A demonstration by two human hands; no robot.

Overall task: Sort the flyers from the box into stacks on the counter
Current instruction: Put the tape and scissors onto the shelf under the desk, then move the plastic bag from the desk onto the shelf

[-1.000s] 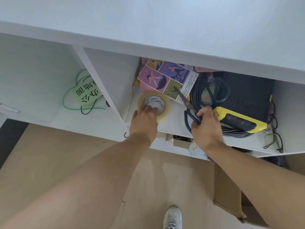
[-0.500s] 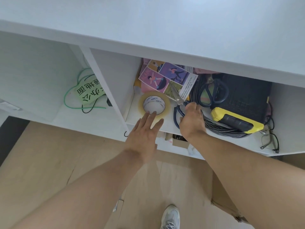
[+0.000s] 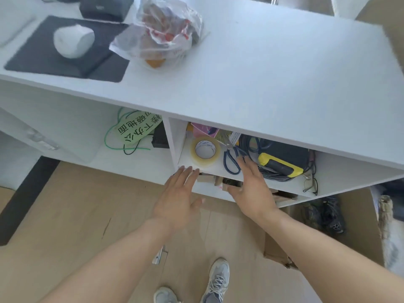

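Pulling back from the shelf, both hands now hang released: left hand [image 3: 178,201] off the tape roll [image 3: 205,150], right hand [image 3: 251,189] off the scissors [image 3: 231,157]. Flyers [image 3: 206,130] stay tucked behind; table [image 3: 273,84] holds no stacks yet.

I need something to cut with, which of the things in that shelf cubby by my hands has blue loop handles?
The scissors, lying between the tape roll and the yellow-and-black tool, just beyond your right hand.

We're looking down at a white shelving unit [image 3: 273,88] filling the upper frame, light wood floor [image 3: 72,217] stretching below, soft daylight washing everything.
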